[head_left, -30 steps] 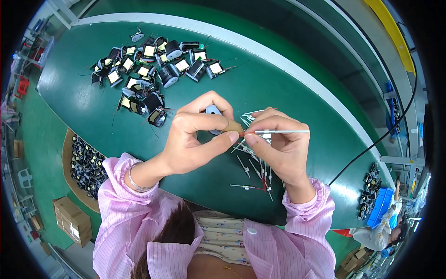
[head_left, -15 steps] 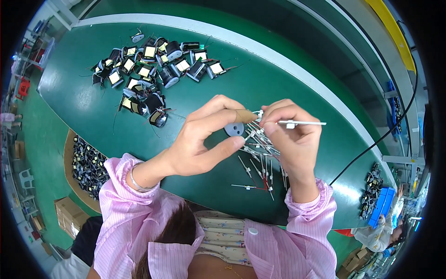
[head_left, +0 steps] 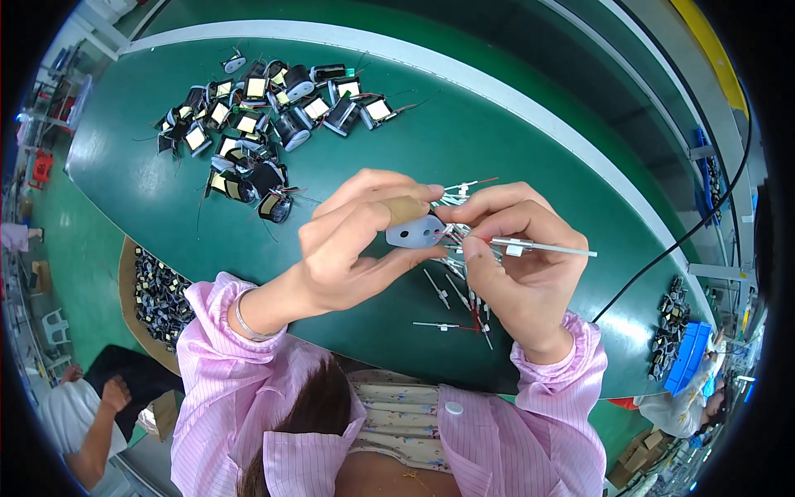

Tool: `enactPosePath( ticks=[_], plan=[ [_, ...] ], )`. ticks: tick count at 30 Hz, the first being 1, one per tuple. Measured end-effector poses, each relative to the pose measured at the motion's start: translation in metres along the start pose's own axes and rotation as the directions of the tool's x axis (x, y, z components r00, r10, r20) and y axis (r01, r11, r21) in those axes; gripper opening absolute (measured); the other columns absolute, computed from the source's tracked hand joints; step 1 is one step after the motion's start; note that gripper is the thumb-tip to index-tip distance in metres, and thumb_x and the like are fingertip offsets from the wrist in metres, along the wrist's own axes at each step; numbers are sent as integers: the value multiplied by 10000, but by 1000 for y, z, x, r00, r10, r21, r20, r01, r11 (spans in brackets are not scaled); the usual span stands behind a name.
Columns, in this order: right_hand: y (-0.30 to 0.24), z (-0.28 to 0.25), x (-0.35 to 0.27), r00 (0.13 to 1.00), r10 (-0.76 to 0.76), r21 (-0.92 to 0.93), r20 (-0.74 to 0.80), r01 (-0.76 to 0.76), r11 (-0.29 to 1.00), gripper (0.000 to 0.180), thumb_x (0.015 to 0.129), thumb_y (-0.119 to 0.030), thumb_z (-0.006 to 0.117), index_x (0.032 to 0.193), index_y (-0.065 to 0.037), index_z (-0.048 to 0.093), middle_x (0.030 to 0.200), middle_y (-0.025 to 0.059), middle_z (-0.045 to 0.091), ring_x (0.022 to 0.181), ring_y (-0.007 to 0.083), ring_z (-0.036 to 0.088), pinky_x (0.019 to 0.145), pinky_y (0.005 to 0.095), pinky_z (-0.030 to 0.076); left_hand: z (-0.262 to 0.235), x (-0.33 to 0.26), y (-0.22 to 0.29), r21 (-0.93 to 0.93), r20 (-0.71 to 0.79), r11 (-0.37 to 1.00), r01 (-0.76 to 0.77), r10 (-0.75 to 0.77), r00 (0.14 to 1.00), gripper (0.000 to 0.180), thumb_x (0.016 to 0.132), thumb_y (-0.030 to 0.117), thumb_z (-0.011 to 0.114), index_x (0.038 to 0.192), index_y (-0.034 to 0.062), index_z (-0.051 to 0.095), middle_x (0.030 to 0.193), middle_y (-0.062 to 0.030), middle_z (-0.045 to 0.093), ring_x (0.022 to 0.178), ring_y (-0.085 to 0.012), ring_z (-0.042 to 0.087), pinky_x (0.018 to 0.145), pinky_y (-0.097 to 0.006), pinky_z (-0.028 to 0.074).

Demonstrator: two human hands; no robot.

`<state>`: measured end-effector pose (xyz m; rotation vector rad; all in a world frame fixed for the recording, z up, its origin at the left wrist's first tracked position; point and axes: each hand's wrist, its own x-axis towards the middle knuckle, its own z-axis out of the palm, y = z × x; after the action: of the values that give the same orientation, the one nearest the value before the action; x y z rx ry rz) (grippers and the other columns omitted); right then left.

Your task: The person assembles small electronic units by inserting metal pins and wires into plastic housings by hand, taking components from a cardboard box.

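My left hand [head_left: 352, 240] is closed around a grey oval plate with holes [head_left: 416, 234], gripped between thumb and fingers at its edges. Close to its right side, my right hand [head_left: 526, 265] pinches a thin lead with a white stick-like end [head_left: 551, 248], which points off to the right. Red wire shows by the right fingertips, near the plate's right end; whether it passes through a hole I cannot tell. Beneath and between the hands lies a loose heap of similar white-ended leads [head_left: 439, 290], partly hidden by my fingers.
Several black cylindrical parts with yellow pads and grey caps [head_left: 290, 128] lie heaped at the far left of the green table [head_left: 497, 149]. A cardboard bin of similar parts [head_left: 161, 302] stands at left. A black cable [head_left: 654, 269] and blue tray [head_left: 687, 358] are at right; another person [head_left: 91, 422] is at lower left.
My left fingers have closed on the grey plate, which now shows more fully between my hands. The right hand has shifted slightly right and down with its lead. Another person has appeared at lower left.
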<state>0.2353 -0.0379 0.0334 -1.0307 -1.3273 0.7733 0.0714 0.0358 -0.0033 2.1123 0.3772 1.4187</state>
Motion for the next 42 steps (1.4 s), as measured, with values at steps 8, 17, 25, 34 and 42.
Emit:
enactPosePath(
  ticks=[8, 17, 25, 34, 42],
  plan=[
    [1, 5, -5, 997, -62, -124, -52, 55, 991, 121, 656, 74, 689, 739, 25, 615, 893, 129, 657, 726, 157, 629, 618, 264, 501, 0, -3, -2, 51, 14, 996, -69, 68, 998, 436, 566, 59, 862, 902, -51, 606, 930, -204, 681, 833, -307, 646, 671, -353, 541],
    [2, 5, -5, 996, -76, -131, -53, 69, 989, 124, 649, 61, 684, 734, 26, 600, 879, 130, 651, 699, 149, 624, 593, 257, 495, 1, -4, -2, 44, -2, 998, -48, 48, 999, 441, 574, 53, 862, 911, -60, 600, 937, -206, 682, 814, -310, 644, 636, -341, 541],
    [-2, 2, -6, 999, 3, -150, 48, 4, 989, 126, 695, 141, 615, 771, 46, 582, 971, 166, 614, 907, 229, 646, 769, 310, 544, 1, -6, -5, 108, 13, 989, -99, 98, 995, 449, 575, 58, 865, 912, -50, 589, 943, -206, 684, 808, -302, 639, 636, -337, 540],
    [1, 3, -9, 998, -37, -213, 47, 46, 976, 121, 684, 118, 649, 758, 51, 581, 965, 178, 620, 892, 222, 640, 743, 309, 529, 2, -6, -6, 169, 33, 974, -150, 147, 989, 419, 584, 68, 869, 860, -37, 571, 921, -206, 685, 810, -302, 640, 616, -328, 546],
    [2, 6, -7, 997, -67, -267, 41, 76, 961, 119, 674, 93, 676, 737, 33, 596, 938, 148, 625, 840, 199, 622, 707, 293, 506, 1, -3, -6, 225, 59, 947, -227, 220, 974, 417, 572, 25, 853, 858, -42, 557, 932, -219, 674, 794, -309, 642, 602, -335, 547]
  ],
)
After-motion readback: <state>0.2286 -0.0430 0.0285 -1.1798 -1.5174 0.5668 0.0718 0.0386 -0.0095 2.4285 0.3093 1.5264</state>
